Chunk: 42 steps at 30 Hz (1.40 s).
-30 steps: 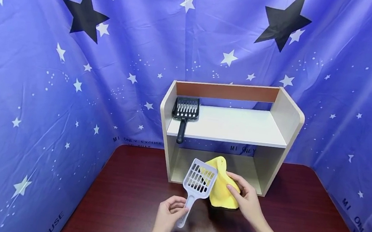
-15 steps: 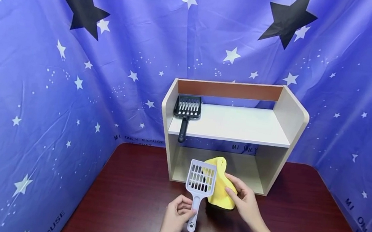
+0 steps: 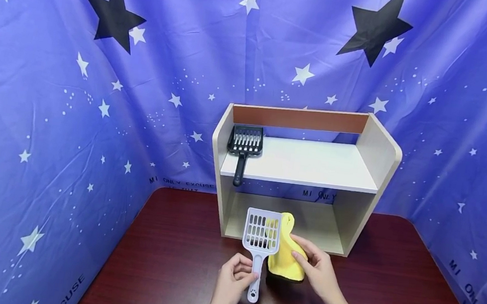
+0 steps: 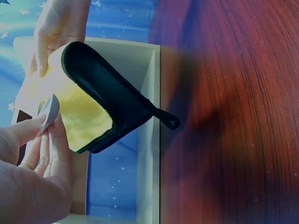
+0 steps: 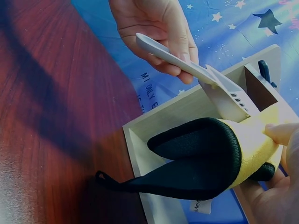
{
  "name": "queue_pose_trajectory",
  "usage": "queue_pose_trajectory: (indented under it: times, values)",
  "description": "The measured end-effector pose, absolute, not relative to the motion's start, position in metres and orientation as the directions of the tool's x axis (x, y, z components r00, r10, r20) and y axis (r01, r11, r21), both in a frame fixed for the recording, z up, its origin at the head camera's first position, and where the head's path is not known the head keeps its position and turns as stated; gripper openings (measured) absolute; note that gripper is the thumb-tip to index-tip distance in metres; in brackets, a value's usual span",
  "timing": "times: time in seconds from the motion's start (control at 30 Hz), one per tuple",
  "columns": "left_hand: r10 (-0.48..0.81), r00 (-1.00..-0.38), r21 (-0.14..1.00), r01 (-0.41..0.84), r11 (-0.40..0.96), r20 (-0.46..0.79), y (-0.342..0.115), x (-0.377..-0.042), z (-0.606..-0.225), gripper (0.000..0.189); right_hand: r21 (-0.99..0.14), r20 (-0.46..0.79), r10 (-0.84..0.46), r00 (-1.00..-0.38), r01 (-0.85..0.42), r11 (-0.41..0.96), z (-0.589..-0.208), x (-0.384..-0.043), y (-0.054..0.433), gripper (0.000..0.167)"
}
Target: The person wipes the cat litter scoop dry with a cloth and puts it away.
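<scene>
A pale grey litter scoop (image 3: 260, 251) with a slotted head and a paw print on its handle is raised over the table, head up. My left hand (image 3: 230, 282) pinches its handle between thumb and fingers. Just behind and right of the scoop head, my right hand (image 3: 321, 272) grips a folded yellow cloth (image 3: 288, 262), thumb on the near side. Through the scoop's slots some yellow shows. In the right wrist view, the cloth's black lining (image 5: 196, 163) and a black hanging loop (image 5: 106, 179) point toward the table, and the scoop is seen edge-on.
A two-tier wooden shelf (image 3: 375, 187) stands at the back of the dark red table (image 3: 158, 262). On its white upper board, at the left, lies a black litter scoop (image 3: 244, 147), its handle jutting over the front edge. A blue star-printed curtain (image 3: 181, 64) surrounds the table.
The grey scoop has shifted slightly right with my left hand and turned from a tilt to nearly upright. My right hand has moved the yellow cloth a little left and down behind it.
</scene>
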State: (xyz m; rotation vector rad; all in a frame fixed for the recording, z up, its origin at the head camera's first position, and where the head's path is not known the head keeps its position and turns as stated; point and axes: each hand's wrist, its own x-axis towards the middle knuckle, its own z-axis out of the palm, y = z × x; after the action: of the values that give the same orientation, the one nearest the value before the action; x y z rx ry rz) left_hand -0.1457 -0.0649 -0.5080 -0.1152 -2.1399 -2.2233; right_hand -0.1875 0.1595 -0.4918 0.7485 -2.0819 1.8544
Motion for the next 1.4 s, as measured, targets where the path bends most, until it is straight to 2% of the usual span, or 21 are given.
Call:
queue_pose_trajectory:
  times: [0.3, 0.73, 1.07, 1.4]
  values:
    - [-0.001, -0.995, 0.995, 0.095, -0.042, 0.095, -0.063, -0.147, -0.508, 0.023, -0.862, 0.489, -0.207, -0.847, -0.506, 0.036, -0.5, -0.182, 0.158, 0.03]
    - [-0.017, -0.998, 0.996, 0.06, -0.07, 0.059, -0.062, -0.147, -0.503, 0.023, -0.858, 0.507, -0.226, -0.832, -0.511, -0.042, -0.509, -0.175, 0.148, 0.029]
    - [-0.032, -0.999, 0.997, 0.009, -0.077, 0.006, -0.06, -0.147, -0.502, 0.024, -0.853, 0.515, -0.213, -0.831, -0.522, -0.025, -0.512, -0.171, 0.14, 0.028]
    - [-0.029, -1.0, 0.997, 0.013, -0.072, 0.011, -0.057, -0.144, -0.498, 0.023, -0.821, 0.553, -0.237, -0.799, -0.571, 0.008, -0.518, -0.169, 0.131, 0.028]
